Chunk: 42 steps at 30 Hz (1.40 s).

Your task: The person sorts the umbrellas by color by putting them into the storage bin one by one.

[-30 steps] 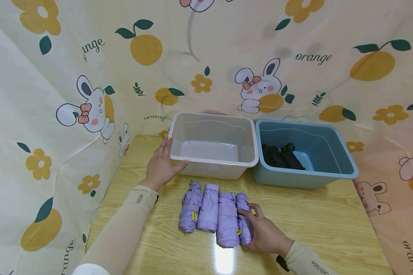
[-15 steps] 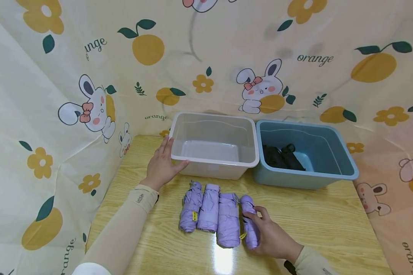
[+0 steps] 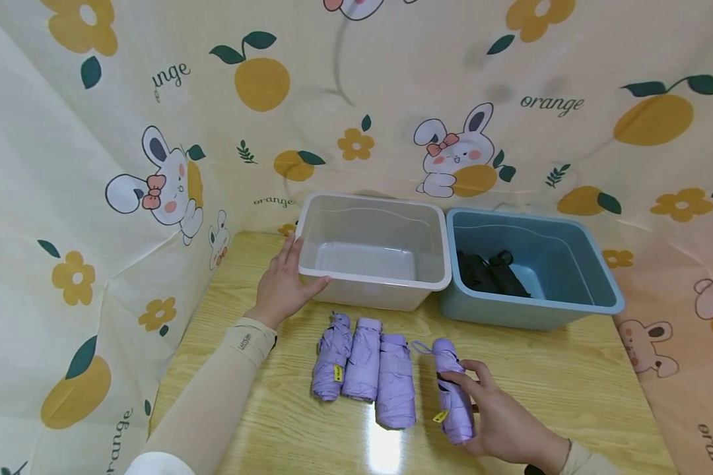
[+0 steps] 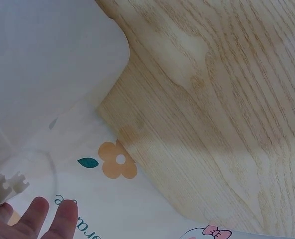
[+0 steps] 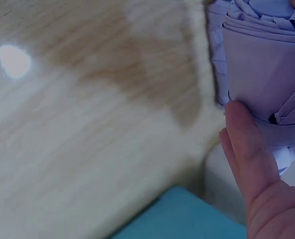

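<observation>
Lilac folded umbrella (image 3: 453,408): in the right grip, long axis pointing away from the person, far end leaning left; whether it touches the table, I cannot tell.
Right hand (image 3: 506,419): fingers curled round it from the right.
White bin (image 3: 368,294): ahead and left of that grip.
Blue bin (image 3: 505,313): ahead, slightly right.
Left hand (image 3: 282,289): fingers straight, touching the white bin's near-left corner.

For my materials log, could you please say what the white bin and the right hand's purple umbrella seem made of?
White bin: probably moulded plastic, smooth, faintly glossy, given its rounded corners and continuous rim. Purple umbrella: likely matte fabric, given its creases; fibre unclear.
</observation>
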Motion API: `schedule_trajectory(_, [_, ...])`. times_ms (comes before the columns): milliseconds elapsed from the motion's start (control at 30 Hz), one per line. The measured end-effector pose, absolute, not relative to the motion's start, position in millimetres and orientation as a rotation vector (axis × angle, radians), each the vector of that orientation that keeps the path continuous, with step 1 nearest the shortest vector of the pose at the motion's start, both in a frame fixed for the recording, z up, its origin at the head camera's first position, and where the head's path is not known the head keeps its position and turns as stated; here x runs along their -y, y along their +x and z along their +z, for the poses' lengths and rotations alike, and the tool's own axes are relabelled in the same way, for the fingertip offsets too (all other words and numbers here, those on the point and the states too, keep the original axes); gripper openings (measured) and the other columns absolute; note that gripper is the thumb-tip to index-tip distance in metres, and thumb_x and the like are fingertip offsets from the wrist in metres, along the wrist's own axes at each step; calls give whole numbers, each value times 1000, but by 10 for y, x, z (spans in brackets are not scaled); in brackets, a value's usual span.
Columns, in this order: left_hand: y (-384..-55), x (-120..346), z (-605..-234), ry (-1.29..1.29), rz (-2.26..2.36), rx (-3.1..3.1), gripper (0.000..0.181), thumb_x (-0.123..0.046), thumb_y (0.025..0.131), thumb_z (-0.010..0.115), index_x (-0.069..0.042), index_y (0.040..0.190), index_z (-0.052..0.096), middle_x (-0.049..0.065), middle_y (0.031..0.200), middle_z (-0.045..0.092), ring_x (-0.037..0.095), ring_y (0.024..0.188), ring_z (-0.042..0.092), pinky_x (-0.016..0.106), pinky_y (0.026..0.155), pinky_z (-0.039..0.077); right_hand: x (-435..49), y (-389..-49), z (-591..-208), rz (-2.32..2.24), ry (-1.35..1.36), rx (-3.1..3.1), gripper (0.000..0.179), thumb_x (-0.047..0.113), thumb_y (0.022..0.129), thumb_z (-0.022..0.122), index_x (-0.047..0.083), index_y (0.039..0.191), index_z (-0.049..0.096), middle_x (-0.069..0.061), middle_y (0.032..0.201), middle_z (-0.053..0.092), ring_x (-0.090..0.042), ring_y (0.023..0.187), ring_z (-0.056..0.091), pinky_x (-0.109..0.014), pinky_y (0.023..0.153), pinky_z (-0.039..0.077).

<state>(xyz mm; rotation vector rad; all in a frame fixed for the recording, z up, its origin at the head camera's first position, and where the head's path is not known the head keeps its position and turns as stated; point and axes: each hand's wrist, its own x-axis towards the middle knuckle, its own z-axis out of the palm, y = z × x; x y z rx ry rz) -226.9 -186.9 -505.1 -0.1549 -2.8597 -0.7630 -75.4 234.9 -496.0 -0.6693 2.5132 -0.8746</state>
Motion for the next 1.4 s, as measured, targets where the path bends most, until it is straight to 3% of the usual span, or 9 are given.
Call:
schedule_trajectory(133, [-2278,1870,-5051,-152,-754,2873,108,-74,83,60,-11,160,18,6,167,8,42,139,34,56,99,44,-2390,-747,-4733,-918,-645,-2455,103,33,60,97,20,147,43,-12,146,21,-34,111,55,-31,78,57])
schedule_trajectory(333, [-2292,1871,-5051,-153,-748,2878,108,-74,83,60,-11,160,17,6,167,8,41,141,31,56,101,43,-2443,-748,-4433,-935,-701,-2429,102,37,63,95,23,148,41,-11,147,20,-35,111,55,-30,77,58])
schedule_trajectory(667, [-2280,1876,-5041,-150,-758,2883,109,-76,82,58,-11,160,17,5,167,7,42,139,35,56,98,45,-2390,-906,-3994,-936,-881,-2492,108,18,58,97,22,149,41,-8,146,24,-29,113,52,-26,76,57])
schedule_trajectory(1033, [-2286,1880,-5056,-149,-768,2877,108,-72,83,62,-12,160,17,5,167,7,43,138,35,56,99,44,-2201,-1387,-3533,-847,-997,-2556,106,13,56,98,19,147,45,-12,145,27,-31,111,55,-30,78,58])
schedule_trajectory(1400, [-2273,1868,-5073,-152,-775,2848,107,-70,83,63,-11,160,18,8,166,10,43,138,35,57,99,44,-1949,-2043,-3265,-708,-936,-2554,99,19,64,96,16,148,42,-14,146,25,-31,111,55,-34,84,56])
